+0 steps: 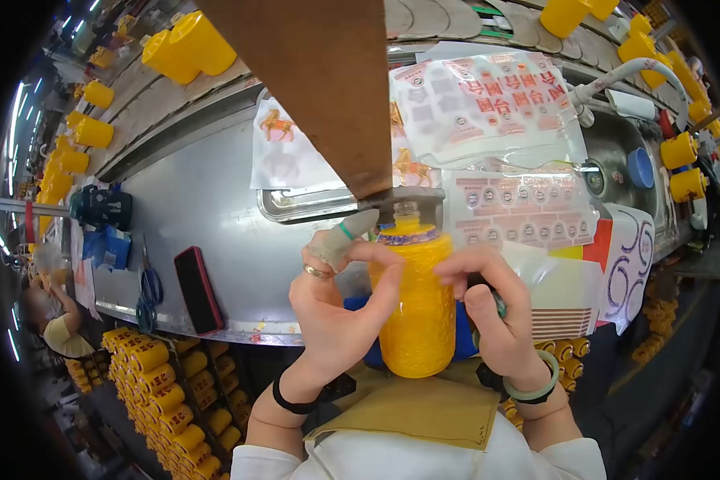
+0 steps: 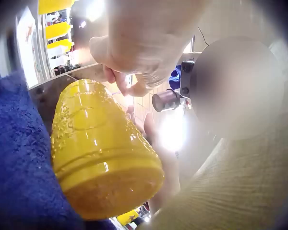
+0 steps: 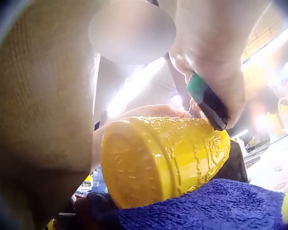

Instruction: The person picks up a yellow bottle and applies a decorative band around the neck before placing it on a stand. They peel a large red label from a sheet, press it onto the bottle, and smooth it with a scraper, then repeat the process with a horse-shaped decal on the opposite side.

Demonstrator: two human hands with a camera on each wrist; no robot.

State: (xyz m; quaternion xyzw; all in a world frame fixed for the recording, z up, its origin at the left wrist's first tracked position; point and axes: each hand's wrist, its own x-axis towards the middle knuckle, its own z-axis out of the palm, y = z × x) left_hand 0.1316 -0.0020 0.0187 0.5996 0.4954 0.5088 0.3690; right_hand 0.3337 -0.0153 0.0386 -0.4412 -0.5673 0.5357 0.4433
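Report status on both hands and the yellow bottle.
Left hand grips yellow bottle. Right hand holds green-tipped tool against it. Bottle rests on blue cloth, neck at metal bracket; nothing blocking.

Yellow bottle (image 1: 412,308): mouth hidden under metal bracket (image 1: 408,198).
Dark tool (image 3: 209,103): mostly covered by right hand (image 1: 496,316), kind unclear.
Blue cloth (image 1: 462,336): largely behind bottle.
Label sheets (image 1: 520,212): print too small to read.
Round blurred patch (image 2: 235,86): in both wrist views.

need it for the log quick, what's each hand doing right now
Left hand: closed round the yellow bottle, gripping it.
Right hand: closed on a small green-and-black tool, touching the yellow bottle too.
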